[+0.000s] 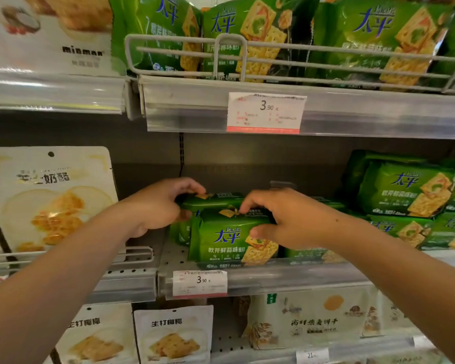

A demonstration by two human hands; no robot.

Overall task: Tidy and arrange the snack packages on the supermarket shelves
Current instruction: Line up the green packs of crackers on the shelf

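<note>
On the middle shelf (pixel 273 278), the front green cracker pack (pixel 229 240) is pinched by the right hand (pixel 281 219). The pack behind (pixel 216 202) is gripped by the left hand (pixel 160 206).

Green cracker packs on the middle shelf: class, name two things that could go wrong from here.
1. The front green cracker pack sits near the shelf lip, which shows no rail here; a push from the right hand could tip it off.
2. The left hand grips the pack behind; squeezing might crush crackers.

Head view, close, facing shelves (pixel 273 279)
</note>
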